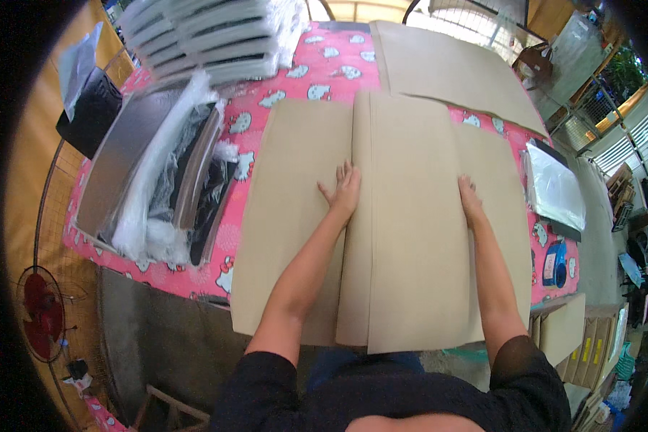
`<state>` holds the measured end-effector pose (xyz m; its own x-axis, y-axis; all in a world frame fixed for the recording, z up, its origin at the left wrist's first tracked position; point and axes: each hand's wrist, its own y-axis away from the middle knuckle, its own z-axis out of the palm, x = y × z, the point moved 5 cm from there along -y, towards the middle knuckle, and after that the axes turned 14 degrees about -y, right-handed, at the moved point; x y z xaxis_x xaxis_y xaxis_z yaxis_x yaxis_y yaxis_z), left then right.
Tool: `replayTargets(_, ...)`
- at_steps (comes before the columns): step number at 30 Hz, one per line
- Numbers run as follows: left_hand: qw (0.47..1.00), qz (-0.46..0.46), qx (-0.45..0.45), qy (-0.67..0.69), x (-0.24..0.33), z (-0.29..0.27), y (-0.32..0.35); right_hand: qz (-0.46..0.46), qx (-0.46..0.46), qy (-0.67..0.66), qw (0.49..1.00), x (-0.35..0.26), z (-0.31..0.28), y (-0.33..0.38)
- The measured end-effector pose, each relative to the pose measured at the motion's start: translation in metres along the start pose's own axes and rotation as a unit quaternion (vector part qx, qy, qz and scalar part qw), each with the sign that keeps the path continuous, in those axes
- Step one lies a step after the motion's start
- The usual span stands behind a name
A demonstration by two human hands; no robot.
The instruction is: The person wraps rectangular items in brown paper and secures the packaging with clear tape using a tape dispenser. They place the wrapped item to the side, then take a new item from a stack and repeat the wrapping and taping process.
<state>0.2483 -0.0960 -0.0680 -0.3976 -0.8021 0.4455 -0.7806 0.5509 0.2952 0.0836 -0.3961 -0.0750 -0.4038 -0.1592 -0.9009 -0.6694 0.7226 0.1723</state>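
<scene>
Matt brown cardboard sheet (410, 237), glossy, perhaps plastic, pink tablecloth (331, 68)

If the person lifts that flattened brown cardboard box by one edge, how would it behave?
The flattened cardboard box looks broad and thin, so probably light yet awkward. Its panels likely hinge at the creases and sag. Both the left hand and right hand press it flat, hinting it springs up.

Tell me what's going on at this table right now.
A person is pressing both bare hands flat on a large sheet of brown cardboard lying on a pink patterned table. The left hand rests on a fold line near the middle, the right hand on a crease further right. Another cardboard sheet lies beyond it. Plastic-wrapped panels sit to the left, a wrapped flat item to the right.
</scene>
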Motion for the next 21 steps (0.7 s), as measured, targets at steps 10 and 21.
replayTargets(10, 0.922, -0.179, 0.313, 0.141, 0.040, 0.069, 0.133, -0.160, -0.155, 0.181, 0.958, -0.093, 0.056, 0.008)
replayTargets(21, 0.963, -0.001, 0.095, -0.251, 0.061, 0.000, 0.132, -0.273, -0.294, 0.403, 0.822, -0.139, 0.091, 0.190)
